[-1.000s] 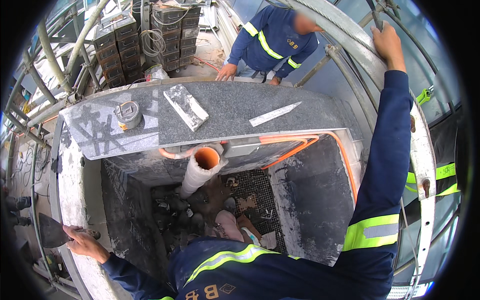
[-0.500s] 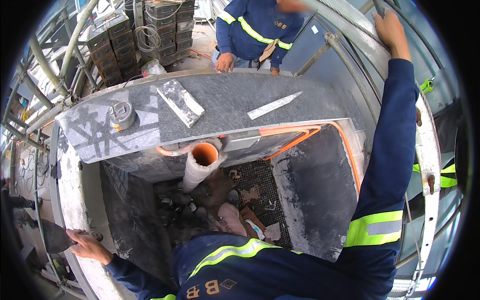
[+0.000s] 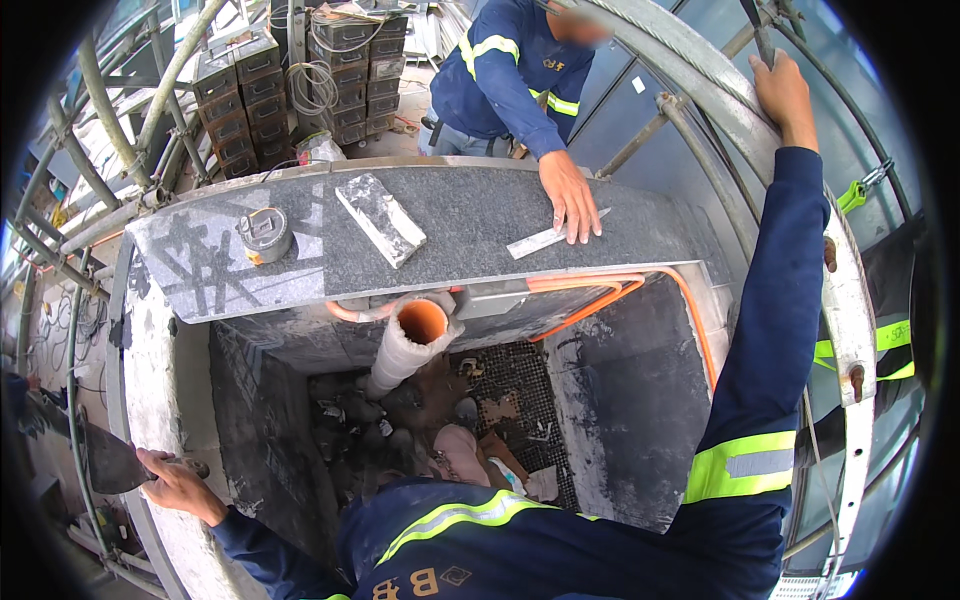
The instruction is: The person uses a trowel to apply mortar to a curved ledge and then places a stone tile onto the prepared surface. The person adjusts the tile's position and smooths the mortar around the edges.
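My left hand [image 3: 182,490] is closed round the handle of a trowel [image 3: 112,462]. Its dark blade points outward to the left, over the white, mortar-smeared wall top [image 3: 152,385]. High on the right, my right arm is stretched up, and my right hand [image 3: 783,95] is wrapped round a dark metal bar [image 3: 764,42] beside the curved metal beam. Across from me, a co-worker's hand [image 3: 568,200] rests on a pale pointed strip [image 3: 533,243] lying on the grey stone slab [image 3: 460,215].
On the slab lie a tape measure [image 3: 265,236] and a dusty white-grey block [image 3: 380,220]. Below it, a wrapped orange pipe [image 3: 420,322] rises from the rubble-strewn pit. An orange conduit [image 3: 690,310] runs along the wall. Scaffold tubes [image 3: 100,110] and stacked metal boxes [image 3: 235,100] stand behind.
The co-worker has leaned in and put a hand on the pale strip, whose visible end has shifted slightly. My view has shifted a little; both my hands keep their grips.
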Available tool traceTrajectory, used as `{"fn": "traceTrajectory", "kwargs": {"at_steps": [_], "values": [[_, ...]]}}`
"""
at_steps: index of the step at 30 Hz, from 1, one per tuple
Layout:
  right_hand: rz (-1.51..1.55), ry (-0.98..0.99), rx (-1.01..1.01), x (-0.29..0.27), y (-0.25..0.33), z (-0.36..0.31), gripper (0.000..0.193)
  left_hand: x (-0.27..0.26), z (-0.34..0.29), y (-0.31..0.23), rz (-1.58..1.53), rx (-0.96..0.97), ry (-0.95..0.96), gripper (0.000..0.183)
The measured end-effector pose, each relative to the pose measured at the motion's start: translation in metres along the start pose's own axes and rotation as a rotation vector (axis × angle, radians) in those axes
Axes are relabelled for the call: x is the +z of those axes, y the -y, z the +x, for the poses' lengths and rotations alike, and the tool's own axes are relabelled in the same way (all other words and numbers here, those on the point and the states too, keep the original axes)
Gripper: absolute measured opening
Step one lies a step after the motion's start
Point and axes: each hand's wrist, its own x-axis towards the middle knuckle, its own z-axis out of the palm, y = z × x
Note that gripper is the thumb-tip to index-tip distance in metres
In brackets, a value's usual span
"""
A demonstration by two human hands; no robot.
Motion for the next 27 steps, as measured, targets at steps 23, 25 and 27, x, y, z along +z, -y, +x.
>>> {"fn": "traceTrajectory", "kwargs": {"at_steps": [23,25,27], "values": [[0.020,-0.031,-0.033,0.002,0.003,-0.002,0.049,0.001,0.000,-0.007,-0.027,0.055,-0.041,0.063],[0.032,-0.048,-0.042,0.004,0.001,-0.002,0.049,0.002,-0.001,-0.009,-0.030,0.033,-0.044,0.063],[0.046,-0.068,-0.049,0.005,0.001,-0.003,0.049,0.002,-0.001,-0.010,-0.035,0.021,-0.049,0.063]]}}
